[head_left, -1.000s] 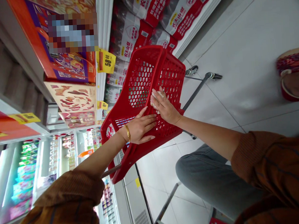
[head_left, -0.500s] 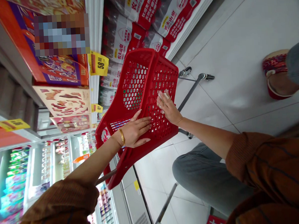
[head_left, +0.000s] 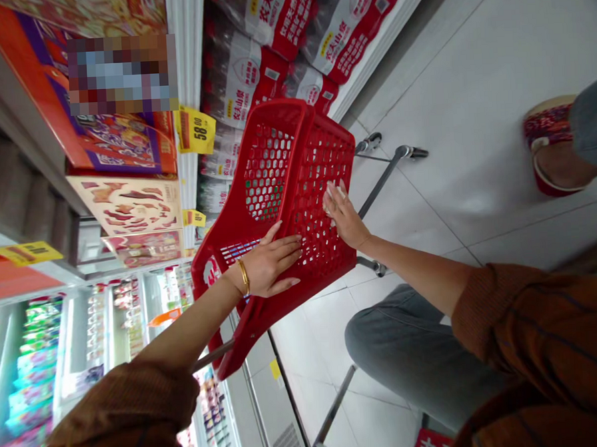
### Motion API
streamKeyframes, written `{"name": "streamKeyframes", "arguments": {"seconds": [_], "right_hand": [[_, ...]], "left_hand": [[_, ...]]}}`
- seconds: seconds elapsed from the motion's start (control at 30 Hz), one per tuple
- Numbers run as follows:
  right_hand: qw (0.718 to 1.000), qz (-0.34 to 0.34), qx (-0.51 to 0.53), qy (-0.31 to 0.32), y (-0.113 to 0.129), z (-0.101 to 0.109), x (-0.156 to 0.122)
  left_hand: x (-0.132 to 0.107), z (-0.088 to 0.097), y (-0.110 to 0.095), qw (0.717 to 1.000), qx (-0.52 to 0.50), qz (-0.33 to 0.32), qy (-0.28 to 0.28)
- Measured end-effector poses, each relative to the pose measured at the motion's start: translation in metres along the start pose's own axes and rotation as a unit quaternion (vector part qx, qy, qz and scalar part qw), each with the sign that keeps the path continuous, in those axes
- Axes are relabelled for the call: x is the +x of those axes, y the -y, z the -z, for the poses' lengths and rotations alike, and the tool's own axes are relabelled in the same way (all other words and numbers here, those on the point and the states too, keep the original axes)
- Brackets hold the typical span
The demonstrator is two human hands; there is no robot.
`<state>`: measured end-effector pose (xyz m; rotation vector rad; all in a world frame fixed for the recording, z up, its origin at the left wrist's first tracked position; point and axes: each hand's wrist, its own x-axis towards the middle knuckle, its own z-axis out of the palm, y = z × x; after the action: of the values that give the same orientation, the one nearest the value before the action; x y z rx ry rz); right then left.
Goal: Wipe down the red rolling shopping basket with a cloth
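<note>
A red plastic shopping cart basket point(head_left: 319, 149) with a perforated body stands in front of me. My left hand point(head_left: 273, 265), with a gold bracelet at the wrist, rests on it, fingers stretched out and spread. On the basket's right-hand side, my right hand point(head_left: 345, 218) presses against the perforated wall with its fingers bent. Bits of something thin and white, like a tissue, show at those fingers; most of it is hidden under the hand.
Packs of bottled water point(head_left: 250, 72) fill the low shelf behind the cart. Boxed goods point(head_left: 132, 202) with yellow price tags point(head_left: 197, 130) stand at left, beside a lit cooler point(head_left: 128, 319). Cart wheels point(head_left: 415, 152) rest on pale tiles. Another person's shoe point(head_left: 549, 140) is at right.
My right hand has slid a little to the right across the basket wall with the white tissue-like piece. My left hand keeps its place on the cart.
</note>
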<state>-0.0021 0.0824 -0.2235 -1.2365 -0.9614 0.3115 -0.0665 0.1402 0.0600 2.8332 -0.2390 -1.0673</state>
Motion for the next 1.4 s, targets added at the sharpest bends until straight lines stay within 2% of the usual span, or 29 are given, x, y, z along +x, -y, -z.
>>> {"name": "streamKeyframes", "arguments": {"seconds": [0.5, 0.63, 0.87, 1.03, 1.17, 1.27, 1.4], "right_hand": [[0.999, -0.029, 0.025, 0.018, -0.006, 0.011, -0.02], [0.999, -0.023, 0.03, 0.003, 0.012, 0.016, -0.01], [0.999, 0.028, 0.034, -0.022, 0.068, 0.019, 0.034], [0.999, 0.039, -0.008, -0.002, 0.091, 0.014, 0.063], [0.999, 0.05, 0.006, 0.018, 0.085, 0.014, 0.064], [0.999, 0.023, 0.021, 0.038, 0.075, 0.014, 0.056], [0.999, 0.009, 0.024, 0.029, 0.062, 0.014, 0.045]], "left_hand": [[-0.003, -0.005, 0.0, 1.0, -0.015, -0.001, -0.008], [-0.002, -0.003, -0.001, 1.0, -0.023, -0.002, -0.001], [0.0, 0.0, -0.005, 1.0, -0.009, -0.002, 0.002], [-0.001, -0.003, -0.008, 1.0, -0.016, 0.002, 0.007], [-0.002, -0.004, -0.011, 1.0, -0.014, -0.004, 0.005], [-0.001, -0.003, -0.013, 1.0, -0.013, -0.005, 0.005], [0.0, -0.001, -0.013, 1.0, -0.012, -0.005, 0.004]]}}
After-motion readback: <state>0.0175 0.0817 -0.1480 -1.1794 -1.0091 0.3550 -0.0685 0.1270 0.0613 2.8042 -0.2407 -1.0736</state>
